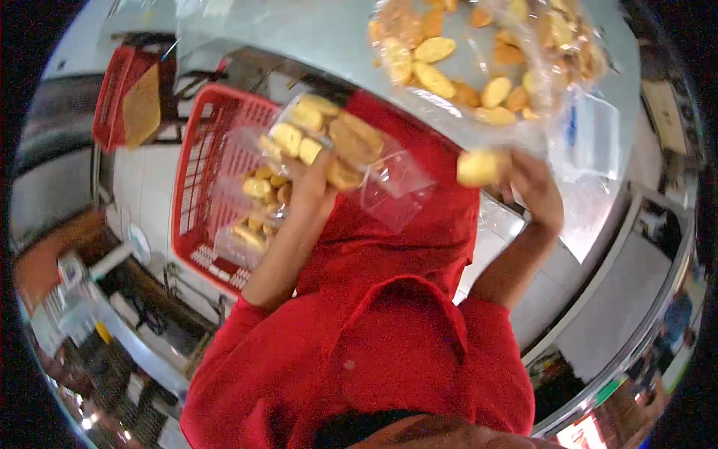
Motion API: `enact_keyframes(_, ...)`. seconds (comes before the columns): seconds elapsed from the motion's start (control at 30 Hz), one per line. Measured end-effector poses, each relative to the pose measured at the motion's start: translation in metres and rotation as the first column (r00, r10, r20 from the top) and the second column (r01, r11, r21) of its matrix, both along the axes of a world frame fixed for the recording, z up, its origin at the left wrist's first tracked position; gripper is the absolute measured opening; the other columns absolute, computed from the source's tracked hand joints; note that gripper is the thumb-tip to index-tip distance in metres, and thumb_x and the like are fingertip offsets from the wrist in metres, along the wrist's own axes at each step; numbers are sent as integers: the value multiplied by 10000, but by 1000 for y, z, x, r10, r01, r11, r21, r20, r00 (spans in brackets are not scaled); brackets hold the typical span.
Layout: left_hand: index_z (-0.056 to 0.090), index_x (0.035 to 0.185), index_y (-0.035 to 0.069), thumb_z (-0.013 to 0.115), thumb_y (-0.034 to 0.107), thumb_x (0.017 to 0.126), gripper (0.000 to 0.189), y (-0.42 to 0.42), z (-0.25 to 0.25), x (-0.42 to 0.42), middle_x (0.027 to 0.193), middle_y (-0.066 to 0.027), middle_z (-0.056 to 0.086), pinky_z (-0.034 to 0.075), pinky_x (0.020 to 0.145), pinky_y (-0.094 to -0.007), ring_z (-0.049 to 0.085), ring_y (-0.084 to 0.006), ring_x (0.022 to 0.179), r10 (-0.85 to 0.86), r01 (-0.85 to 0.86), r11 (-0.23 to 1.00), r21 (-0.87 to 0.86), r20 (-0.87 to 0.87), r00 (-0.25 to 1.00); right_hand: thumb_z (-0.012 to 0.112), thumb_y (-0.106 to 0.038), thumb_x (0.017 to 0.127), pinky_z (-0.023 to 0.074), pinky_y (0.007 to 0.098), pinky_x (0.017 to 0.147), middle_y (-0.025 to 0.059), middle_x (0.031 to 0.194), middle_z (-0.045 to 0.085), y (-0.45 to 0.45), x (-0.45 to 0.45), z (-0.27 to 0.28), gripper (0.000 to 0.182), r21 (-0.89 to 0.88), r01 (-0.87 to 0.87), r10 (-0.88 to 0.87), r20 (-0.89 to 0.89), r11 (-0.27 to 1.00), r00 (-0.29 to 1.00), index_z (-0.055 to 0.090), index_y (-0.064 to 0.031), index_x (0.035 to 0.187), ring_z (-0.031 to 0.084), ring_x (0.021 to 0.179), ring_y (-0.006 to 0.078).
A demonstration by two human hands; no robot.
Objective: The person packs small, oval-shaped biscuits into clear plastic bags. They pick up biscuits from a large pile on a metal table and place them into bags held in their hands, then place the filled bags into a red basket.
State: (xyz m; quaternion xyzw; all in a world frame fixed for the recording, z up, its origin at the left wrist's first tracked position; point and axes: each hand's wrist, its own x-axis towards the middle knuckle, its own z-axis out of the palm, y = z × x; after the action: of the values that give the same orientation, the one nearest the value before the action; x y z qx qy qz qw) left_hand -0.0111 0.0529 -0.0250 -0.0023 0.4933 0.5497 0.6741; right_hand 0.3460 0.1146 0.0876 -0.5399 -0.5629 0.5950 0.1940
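My left hand grips a clear plastic bag packed with yellow and brown oval baked pieces. The bag's loose end hangs toward my right, over my red clothing. Between the fingers of my right hand is a single yellow oval piece, blurred and apart from the bag. Beyond that hand, a large clear plastic bag of similar loose pieces lies spread on the pale table. Some of its contents are hidden by glare and folds.
A red plastic basket at my left holds more filled clear bags. Farther left is another red basket with a tan flat piece. Clear plastic packaging lies on the pale table at right.
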Motion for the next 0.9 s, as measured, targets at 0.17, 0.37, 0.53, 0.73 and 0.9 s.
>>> enact_keyframes(0.17,-143,1510,234,628,-8,835,1053,4,37,32,1408,-120,365,509,928,-457,498,-280,1206,148,-151,988,-14,-139,979,605,-243,939,491,272,631,86,796,685,-78,-82,-37,306,-57,48,-38,170,997,985,645,-42,1166,614,670,111)
enact_keyframes(0.37,-264,1487,181,648,-64,790,1174,-15,15,38,1505,-146,193,420,1020,-357,384,-266,1275,101,-70,989,127,-252,962,596,-236,954,470,227,607,4,788,613,-82,-139,-76,318,-455,204,-333,-223,867,916,630,-17,1183,560,643,88)
enact_keyframes(0.53,-284,1475,212,630,-66,810,1164,-24,19,33,1512,-150,185,427,1016,-380,386,-270,1280,21,46,977,210,-305,952,621,-286,950,500,229,658,14,928,622,-68,-169,-69,433,-546,181,-418,-348,818,839,556,-15,1282,579,730,109)
enact_keyframes(0.73,-257,1487,201,624,86,880,1076,-26,29,20,1500,-169,247,450,988,-374,396,-273,1295,-118,133,988,79,-168,979,526,-352,996,458,282,921,98,1169,619,-75,-178,-89,495,-360,162,-304,-383,919,872,536,38,1300,569,1056,167)
enact_keyframes(0.9,-92,1522,93,631,183,907,954,-8,49,12,1449,-166,347,447,984,-345,470,-259,1235,-55,52,998,-19,-325,944,502,-362,1003,437,343,968,148,1223,607,-68,-171,-82,509,-324,-21,-83,-304,946,949,506,16,1343,568,1111,233)
